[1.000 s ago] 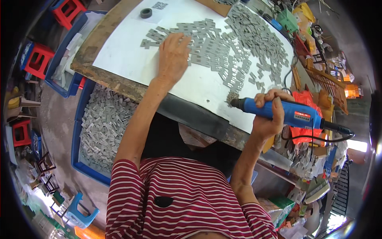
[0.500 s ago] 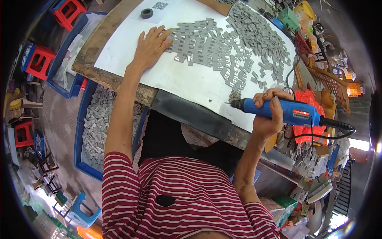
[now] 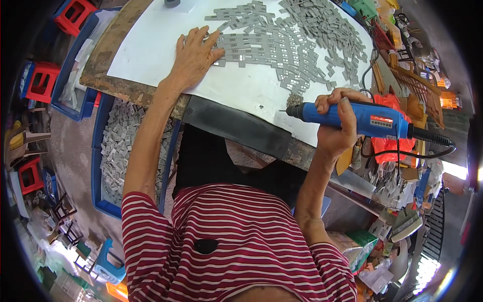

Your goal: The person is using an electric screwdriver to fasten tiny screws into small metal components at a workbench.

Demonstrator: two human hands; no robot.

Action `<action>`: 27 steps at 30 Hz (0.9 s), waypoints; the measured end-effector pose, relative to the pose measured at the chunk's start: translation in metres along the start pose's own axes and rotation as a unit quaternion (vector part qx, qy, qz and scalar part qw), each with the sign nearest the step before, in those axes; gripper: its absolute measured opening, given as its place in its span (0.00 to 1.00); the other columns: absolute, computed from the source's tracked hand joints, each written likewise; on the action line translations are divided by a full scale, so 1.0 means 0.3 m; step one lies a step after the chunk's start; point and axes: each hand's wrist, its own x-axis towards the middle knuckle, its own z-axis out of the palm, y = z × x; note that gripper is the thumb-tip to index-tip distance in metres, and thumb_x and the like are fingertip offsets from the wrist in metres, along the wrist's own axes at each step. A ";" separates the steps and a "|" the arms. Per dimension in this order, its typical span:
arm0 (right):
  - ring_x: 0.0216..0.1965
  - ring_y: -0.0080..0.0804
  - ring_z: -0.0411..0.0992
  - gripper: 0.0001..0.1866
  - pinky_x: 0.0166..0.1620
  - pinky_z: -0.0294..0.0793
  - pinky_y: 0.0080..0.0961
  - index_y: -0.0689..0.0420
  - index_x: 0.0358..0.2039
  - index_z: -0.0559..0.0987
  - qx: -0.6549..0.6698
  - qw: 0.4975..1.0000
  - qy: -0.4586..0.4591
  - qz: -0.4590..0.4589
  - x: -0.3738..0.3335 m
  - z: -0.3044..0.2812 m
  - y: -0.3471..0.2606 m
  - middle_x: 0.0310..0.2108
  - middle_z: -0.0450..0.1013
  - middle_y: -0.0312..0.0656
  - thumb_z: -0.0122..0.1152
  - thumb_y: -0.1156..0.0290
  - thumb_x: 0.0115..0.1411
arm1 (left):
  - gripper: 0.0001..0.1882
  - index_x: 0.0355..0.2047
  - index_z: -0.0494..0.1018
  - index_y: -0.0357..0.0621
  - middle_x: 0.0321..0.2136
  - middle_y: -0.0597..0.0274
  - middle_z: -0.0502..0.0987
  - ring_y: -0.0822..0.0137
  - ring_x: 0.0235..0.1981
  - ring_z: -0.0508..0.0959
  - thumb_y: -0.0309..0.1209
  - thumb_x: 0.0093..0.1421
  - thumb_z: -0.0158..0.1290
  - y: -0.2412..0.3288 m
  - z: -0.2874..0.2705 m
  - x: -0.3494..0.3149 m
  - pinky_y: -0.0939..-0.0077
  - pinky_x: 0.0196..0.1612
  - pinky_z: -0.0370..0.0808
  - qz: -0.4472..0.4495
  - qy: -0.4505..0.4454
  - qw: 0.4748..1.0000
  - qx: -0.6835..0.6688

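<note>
Two hands are at work over a white sheet (image 3: 151,55) that lies on a wooden table (image 3: 108,53). The left hand (image 3: 193,55) lies flat on the white sheet, near its middle, with the fingers spread wide. The fingertips touch the near edge of a big heap of small grey metal pieces (image 3: 282,43). Some of these pieces lie in neat rows and some lie jumbled, and they cover the far half of the white sheet.

The right hand (image 3: 337,123) is over the near right corner of the white sheet. Its fingers are wrapped tight around a blue power tool (image 3: 359,120). The tool lies level, and its small bristly tip (image 3: 294,100) points toward the middle of the white sheet. A black cord (image 3: 427,146) runs from the back of the tool, away from the white sheet.

Below the left edge of the white sheet, a blue crate (image 3: 98,166) on the floor holds many more grey pieces. Red stools (image 3: 43,80) stand farther out, left of the white sheet
</note>
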 end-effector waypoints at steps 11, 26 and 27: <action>0.21 0.32 0.65 0.10 0.30 0.66 0.31 0.64 0.35 0.67 -0.004 1.000 0.006 -0.006 -0.003 0.016 0.008 0.25 0.65 0.47 0.50 0.76 0.52 | 0.25 0.56 0.57 0.46 0.55 0.47 0.55 0.47 0.58 0.51 0.43 0.63 0.37 0.102 -0.016 -0.043 0.49 0.59 0.45 -0.012 -0.005 0.998 -0.067; 0.21 0.33 0.64 0.11 0.29 0.66 0.31 0.61 0.37 0.67 -0.004 1.000 0.007 -0.006 -0.009 0.004 -0.012 0.26 0.65 0.47 0.50 0.76 0.51 | 0.09 0.28 0.72 0.42 0.34 0.60 0.68 0.57 0.42 0.66 0.23 0.43 0.56 0.159 -0.096 -0.109 0.63 0.44 0.63 0.010 0.139 0.983 -0.119; 0.21 0.33 0.64 0.11 0.29 0.66 0.31 0.61 0.37 0.67 -0.003 1.000 0.006 -0.006 -0.015 0.000 -0.014 0.26 0.65 0.47 0.50 0.76 0.51 | 0.09 0.27 0.72 0.42 0.33 0.61 0.68 0.57 0.42 0.66 0.23 0.43 0.56 0.161 -0.102 -0.114 0.63 0.43 0.62 0.011 0.130 0.984 -0.120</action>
